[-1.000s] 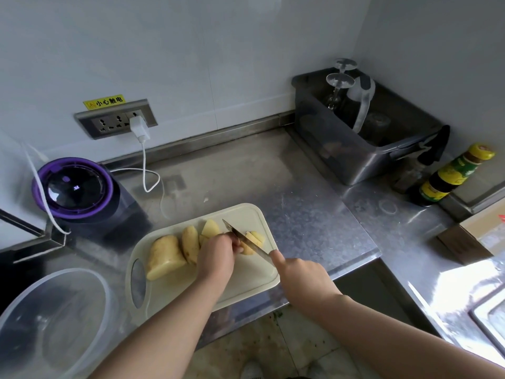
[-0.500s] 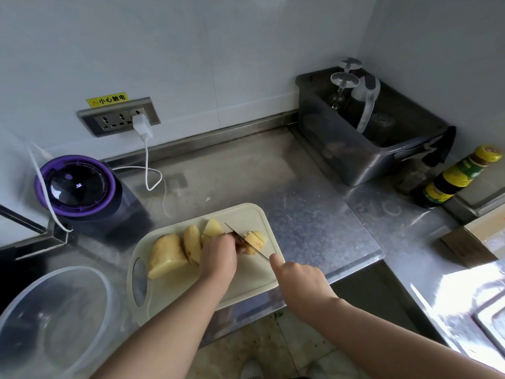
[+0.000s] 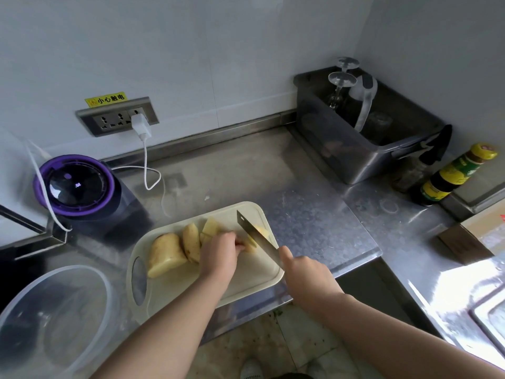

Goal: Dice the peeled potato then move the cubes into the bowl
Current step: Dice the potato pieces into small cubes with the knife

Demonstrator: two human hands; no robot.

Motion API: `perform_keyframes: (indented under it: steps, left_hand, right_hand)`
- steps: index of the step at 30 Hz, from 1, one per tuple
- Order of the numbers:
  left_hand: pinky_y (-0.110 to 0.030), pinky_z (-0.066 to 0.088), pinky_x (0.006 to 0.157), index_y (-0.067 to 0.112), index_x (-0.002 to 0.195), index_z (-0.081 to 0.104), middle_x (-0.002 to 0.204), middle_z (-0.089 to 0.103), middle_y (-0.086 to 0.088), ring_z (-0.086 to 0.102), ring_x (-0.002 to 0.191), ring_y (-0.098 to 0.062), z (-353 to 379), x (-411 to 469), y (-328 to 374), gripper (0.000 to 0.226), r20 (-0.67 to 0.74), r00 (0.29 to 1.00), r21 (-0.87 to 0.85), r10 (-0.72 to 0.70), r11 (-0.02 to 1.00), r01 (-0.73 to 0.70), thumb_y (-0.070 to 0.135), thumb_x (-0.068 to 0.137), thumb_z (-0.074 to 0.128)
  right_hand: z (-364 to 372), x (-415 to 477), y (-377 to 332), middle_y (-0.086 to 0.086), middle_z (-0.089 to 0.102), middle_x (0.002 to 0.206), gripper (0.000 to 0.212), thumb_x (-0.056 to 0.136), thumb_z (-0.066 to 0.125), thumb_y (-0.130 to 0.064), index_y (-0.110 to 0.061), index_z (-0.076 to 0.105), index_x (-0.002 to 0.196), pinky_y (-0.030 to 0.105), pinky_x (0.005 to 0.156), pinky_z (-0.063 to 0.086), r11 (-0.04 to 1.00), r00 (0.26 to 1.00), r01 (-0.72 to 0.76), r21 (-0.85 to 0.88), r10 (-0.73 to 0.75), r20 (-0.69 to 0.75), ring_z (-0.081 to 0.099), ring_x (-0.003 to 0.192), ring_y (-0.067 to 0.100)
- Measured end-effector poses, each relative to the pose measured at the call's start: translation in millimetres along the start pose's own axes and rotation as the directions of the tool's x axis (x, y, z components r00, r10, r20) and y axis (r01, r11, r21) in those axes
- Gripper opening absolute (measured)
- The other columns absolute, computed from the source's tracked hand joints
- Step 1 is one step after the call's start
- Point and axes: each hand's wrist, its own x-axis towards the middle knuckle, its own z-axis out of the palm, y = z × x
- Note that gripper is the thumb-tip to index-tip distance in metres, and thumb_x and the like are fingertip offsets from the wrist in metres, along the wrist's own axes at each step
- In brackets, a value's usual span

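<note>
Dicing is barely getting going imo | left hand is pinching a small potato piece on the board | right hand is gripping the knife, blade angled over it | big chunks are sitting uncut | bowl is sitting empty beside the board

One view only, the head camera. It looks forward and steeply down at the bench corner from close above. The cutting board sits just below mid-frame, and both forearms reach in from the bottom edge. The left hand on a potato piece and the right hand on the knife meet near centre. The wide lens takes in wall at the top and floor at the bottom. The bowl is cut off at lower left, and a sauce bottle sits far right.
</note>
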Motion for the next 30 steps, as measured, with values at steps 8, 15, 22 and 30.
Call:
perform_keyframes:
  steps: [8, 15, 22, 30]
  left_hand:
    - [-0.029, 0.048, 0.078, 0.021, 0.102, 0.071, 0.099, 0.073, -0.001, 0.067, 0.094, -0.020, 2, -1, 0, 0.020, -0.015, 1.000, -0.013, -0.027, 1.000, 0.027, 0.035, 0.093, 0.060]
    - [-0.029, 0.047, 0.075, 0.021, 0.100, 0.072, 0.097, 0.073, -0.004, 0.067, 0.093, -0.023, 1, 0, 0, 0.019, 0.004, 1.000, 0.030, -0.023, 0.999, 0.023, 0.032, 0.092, 0.058]
    - [-0.029, 0.047, 0.073, 0.020, 0.098, 0.073, 0.095, 0.073, -0.006, 0.067, 0.092, -0.025, 0, 1, -1, 0.019, 0.037, 0.999, 0.053, -0.018, 0.998, 0.016, 0.029, 0.092, 0.059]
    - [-0.032, 0.047, 0.079, 0.015, 0.103, 0.067, 0.105, 0.069, -0.006, 0.064, 0.101, -0.026, -4, 2, 3, 0.020, 0.047, 0.998, 0.196, -0.030, 0.980, 0.020, 0.013, 0.094, 0.049]
  right_hand:
    - [-5, -8, -8, 0.003, 0.039, 0.066, 0.053, 0.086, 0.044, 0.012, -0.014, 0.030, 0.130, 0.026, 0.045, 0.028, 0.994, 0.997, 0.073, -0.079, -0.073, -0.002, 0.034, 0.052, 0.016]
    - [-5, -7, -10, 0.002, 0.041, 0.067, 0.050, 0.088, 0.047, 0.009, -0.015, 0.031, 0.129, 0.024, 0.046, 0.029, 0.996, 0.998, 0.059, -0.063, -0.058, 0.017, 0.036, 0.053, 0.014]
    - [-3, -7, -14, 0.001, 0.040, 0.069, 0.050, 0.093, 0.050, 0.003, -0.015, 0.029, 0.135, 0.021, 0.046, 0.029, 0.997, 0.998, 0.060, -0.039, -0.058, 0.038, 0.035, 0.053, 0.011]
    - [0, -5, -13, 0.001, 0.041, 0.069, 0.051, 0.094, 0.048, 0.003, -0.015, 0.027, 0.137, 0.021, 0.048, 0.031, 0.999, 0.997, 0.034, -0.027, -0.032, 0.071, 0.037, 0.054, 0.011]
